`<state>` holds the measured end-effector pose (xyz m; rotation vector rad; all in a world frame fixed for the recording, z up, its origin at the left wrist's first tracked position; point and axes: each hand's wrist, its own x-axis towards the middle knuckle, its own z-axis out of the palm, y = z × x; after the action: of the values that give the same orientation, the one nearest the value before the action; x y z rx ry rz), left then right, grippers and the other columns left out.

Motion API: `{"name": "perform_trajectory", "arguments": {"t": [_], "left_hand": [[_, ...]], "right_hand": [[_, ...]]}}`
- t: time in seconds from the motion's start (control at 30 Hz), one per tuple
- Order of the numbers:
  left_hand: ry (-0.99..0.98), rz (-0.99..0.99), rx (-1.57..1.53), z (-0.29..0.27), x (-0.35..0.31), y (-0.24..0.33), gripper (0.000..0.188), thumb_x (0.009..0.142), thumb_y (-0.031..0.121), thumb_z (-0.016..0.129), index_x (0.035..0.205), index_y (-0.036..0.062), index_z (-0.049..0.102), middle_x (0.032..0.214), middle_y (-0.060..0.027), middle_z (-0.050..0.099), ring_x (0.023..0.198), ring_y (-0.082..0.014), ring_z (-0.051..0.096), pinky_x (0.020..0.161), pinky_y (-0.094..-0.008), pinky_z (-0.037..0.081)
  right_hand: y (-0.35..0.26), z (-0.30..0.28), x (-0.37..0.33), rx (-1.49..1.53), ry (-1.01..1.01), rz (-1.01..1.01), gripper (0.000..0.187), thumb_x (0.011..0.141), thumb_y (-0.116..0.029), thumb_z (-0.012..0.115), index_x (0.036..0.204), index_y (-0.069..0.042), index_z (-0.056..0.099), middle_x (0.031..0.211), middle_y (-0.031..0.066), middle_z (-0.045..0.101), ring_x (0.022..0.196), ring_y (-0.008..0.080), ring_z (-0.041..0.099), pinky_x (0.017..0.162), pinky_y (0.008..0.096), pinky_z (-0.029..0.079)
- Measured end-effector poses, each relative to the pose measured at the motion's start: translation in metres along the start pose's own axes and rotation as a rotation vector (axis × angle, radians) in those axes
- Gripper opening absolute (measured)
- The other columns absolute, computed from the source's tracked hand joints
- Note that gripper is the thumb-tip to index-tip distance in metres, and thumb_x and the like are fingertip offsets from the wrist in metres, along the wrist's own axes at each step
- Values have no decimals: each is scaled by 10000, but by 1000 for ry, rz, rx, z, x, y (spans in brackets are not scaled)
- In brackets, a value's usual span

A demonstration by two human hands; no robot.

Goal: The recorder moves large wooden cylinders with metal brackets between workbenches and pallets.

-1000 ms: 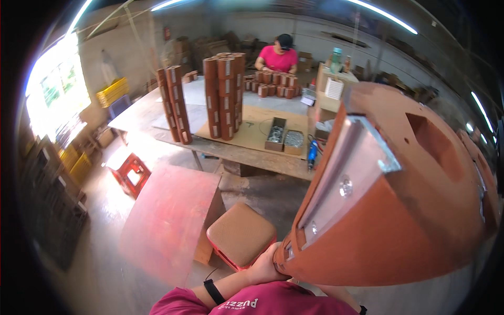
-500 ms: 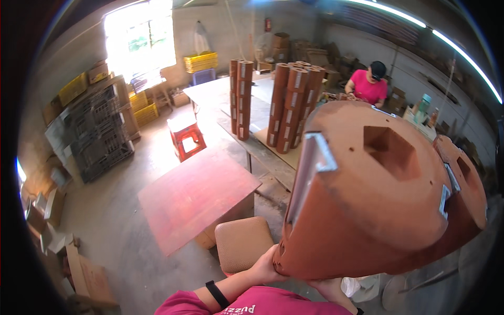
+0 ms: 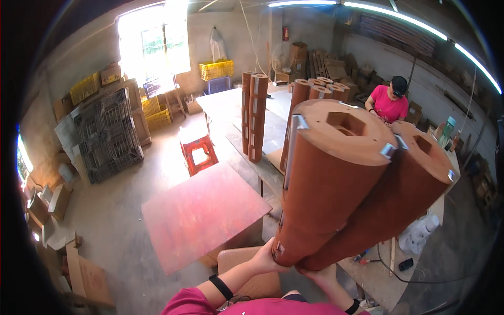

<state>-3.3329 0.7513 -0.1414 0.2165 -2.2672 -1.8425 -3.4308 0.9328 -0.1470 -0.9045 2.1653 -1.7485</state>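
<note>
I have both hands under two tall reddish-brown stacks (image 3: 336, 184), left hand (image 3: 266, 257) and right hand (image 3: 321, 274) each grasping the bases, long axes rising up and right from the grip.

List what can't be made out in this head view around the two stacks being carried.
- Right hand: fingers mostly hidden under the right brown stack.
- Left hand: fingertips tucked beneath the left brown stack.
- Long workbench: its near part is blocked by both stacks.
- Small tools by the stacks' base: too small to identify.
- Person in pink: hands hidden behind the stacks' tops.
</note>
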Motion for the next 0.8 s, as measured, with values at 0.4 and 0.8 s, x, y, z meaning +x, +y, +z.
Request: {"name": "perform_trajectory", "arguments": {"t": [0.4, 0.8], "left_hand": [[121, -125, -33, -74, 117, -48, 851, 483, 188, 779, 1192, 58, 327, 1101, -80, 485, 1027, -163, 457, 868, -295, 376], [149, -64, -13, -136, 243, -118, 824, 495, 138, 775, 1180, 42, 326, 1100, -80, 487, 1016, -161, 465, 859, -302, 386]], "right_hand": [[46, 51, 149, 24, -118, 186, 724, 487, -257, 769, 1096, -32, 450, 1060, 104, 537, 954, 191, 539, 798, 295, 437], [104, 95, 286, 147, -143, 187, 622, 526, -176, 733, 1046, 2, 441, 972, 119, 567, 885, 193, 566, 723, 296, 455]]}}
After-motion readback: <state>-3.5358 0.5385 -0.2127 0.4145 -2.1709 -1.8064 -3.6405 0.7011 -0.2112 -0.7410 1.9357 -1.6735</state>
